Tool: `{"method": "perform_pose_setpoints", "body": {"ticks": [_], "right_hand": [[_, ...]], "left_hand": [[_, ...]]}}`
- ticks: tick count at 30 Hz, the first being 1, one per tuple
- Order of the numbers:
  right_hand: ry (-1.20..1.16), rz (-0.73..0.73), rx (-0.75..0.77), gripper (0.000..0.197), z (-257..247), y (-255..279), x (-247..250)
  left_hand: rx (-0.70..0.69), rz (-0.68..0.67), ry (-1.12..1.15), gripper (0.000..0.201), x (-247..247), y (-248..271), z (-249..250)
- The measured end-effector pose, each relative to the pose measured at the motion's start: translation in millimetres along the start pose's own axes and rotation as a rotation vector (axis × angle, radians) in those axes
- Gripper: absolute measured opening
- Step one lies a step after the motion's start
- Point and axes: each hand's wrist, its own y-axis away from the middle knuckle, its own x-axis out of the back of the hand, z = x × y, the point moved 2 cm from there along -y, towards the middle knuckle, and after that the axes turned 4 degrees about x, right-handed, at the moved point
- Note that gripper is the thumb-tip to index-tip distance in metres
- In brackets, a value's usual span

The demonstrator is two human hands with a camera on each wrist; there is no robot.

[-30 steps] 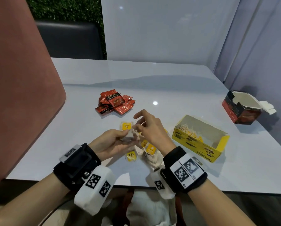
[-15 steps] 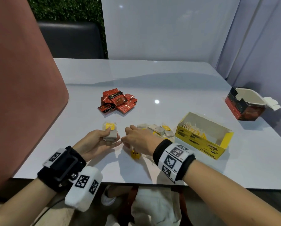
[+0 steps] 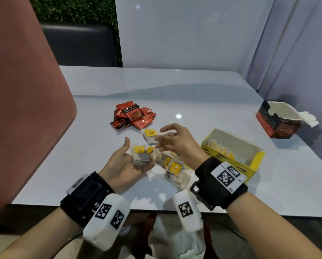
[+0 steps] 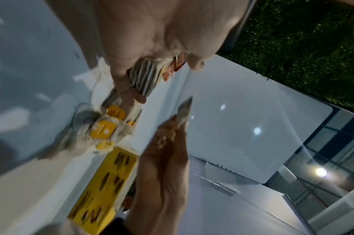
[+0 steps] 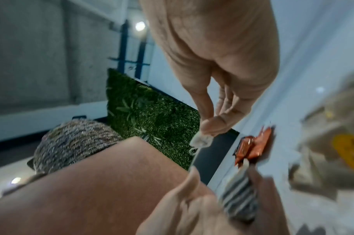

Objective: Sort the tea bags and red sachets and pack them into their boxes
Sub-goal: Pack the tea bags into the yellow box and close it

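Lifted since half a second ago, the right hand [image 3: 177,141] pinches one tea bag [image 3: 150,137] just above the stack [image 3: 140,158] cupped flat in the left hand [image 3: 123,166], grip loosely curled.

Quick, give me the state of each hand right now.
Left hand: palm up, holding a stack of tea bags.
Right hand: pinching a single tea bag above the table.

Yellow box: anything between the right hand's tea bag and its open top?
Nothing visible. The right hand pinches a tea bag in the air, left of the yellow box. The box's top is open, bags already inside. The loose tea bags lie lower on the table, beside the box, not blocking.
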Motion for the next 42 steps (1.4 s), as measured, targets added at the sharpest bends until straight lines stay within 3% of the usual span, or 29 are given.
{"method": "perform_pose_setpoints", "body": {"ticks": [4, 9, 16, 21, 25, 29, 30, 33, 35, 39, 42], "right_hand": [[-0.026, -0.033, -0.119, 0.032, 19, 8, -15], [0.164, 0.003, -0.101, 0.033, 23, 7, -17], [0.321, -0.045, -0.053, 0.034, 19, 4, -12], [0.444, -0.144, -0.029, 0.036, 13, 3, -11], [0.729, -0.182, 0.054, 0.046, 4, 4, -11], [0.850, -0.323, 0.017, 0.064, -11, 6, 1], [0.835, -0.375, -0.003, 0.069, -16, 7, 4], [0.836, -0.495, 0.021, 0.074, -27, 15, 11], [0.872, -0.506, 0.090, 0.071, -31, 19, 18], [0.672, -0.447, 0.056, 0.049, -48, 29, 45], [0.668, -0.340, 0.170, 0.031, -67, 34, 71]], "left_hand": [[0.022, -0.120, 0.070, 0.071, -13, 0, -8], [-0.057, -0.043, -0.101, 0.041, -15, 1, -10], [-0.057, -0.041, -0.126, 0.028, -16, 5, -6], [-0.032, -0.023, -0.164, 0.023, -16, 7, -4], [-0.028, -0.039, -0.247, 0.024, -19, 7, -6], [-0.071, -0.072, -0.475, 0.024, -21, 10, -3], [-0.089, -0.086, -0.560, 0.030, -22, 10, -2], [-0.089, -0.106, -0.782, 0.085, -31, 10, 1], [-0.084, -0.111, -0.985, 0.104, -44, 12, 2], [-0.161, -0.105, -1.232, 0.100, -71, 4, 9], [-0.245, -0.133, -1.388, 0.098, -101, -12, 10]]}}
